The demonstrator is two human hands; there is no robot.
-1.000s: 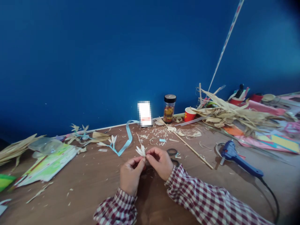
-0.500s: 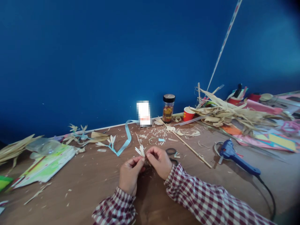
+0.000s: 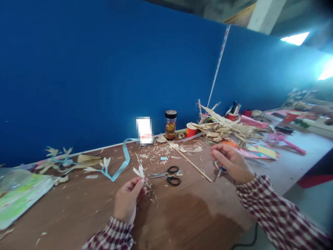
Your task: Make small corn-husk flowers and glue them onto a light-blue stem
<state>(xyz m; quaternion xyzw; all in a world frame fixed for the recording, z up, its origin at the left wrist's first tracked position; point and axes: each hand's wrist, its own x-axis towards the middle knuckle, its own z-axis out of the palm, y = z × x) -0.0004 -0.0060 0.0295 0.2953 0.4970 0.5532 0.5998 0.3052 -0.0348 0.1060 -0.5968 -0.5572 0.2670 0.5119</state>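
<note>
My left hand (image 3: 127, 199) is closed in a pinch on a small white flower (image 3: 140, 171) with pointed petals, like folded corn husk. Thin fibres hang by those fingertips. My right hand (image 3: 231, 163) is apart from it, raised at the right with fingers curled and thumb near the fingertips; whether anything is between them I cannot see. Behind and below that hand, most of the glue gun (image 3: 219, 171) is hidden. Black-handled scissors (image 3: 166, 175) lie open-bladed beside the flower. Left of it rests a blue-stemmed white flower (image 3: 106, 165), with light blue ribbon (image 3: 126, 155) trailing from it.
Pale husk scraps (image 3: 156, 151) litter the table. A thin stick (image 3: 194, 165) lies across it. Along the blue wall (image 3: 104, 76) stand a black-lidded jar (image 3: 170, 126) and a red paper cup (image 3: 191, 130). Dry husks (image 3: 226, 126) are heaped at right; a green-white bag (image 3: 23, 198) lies left.
My right hand has left the flower and moved right, over the glue gun. The left hand still pinches the flower. The view has turned right, and the scissors now show fully.
</note>
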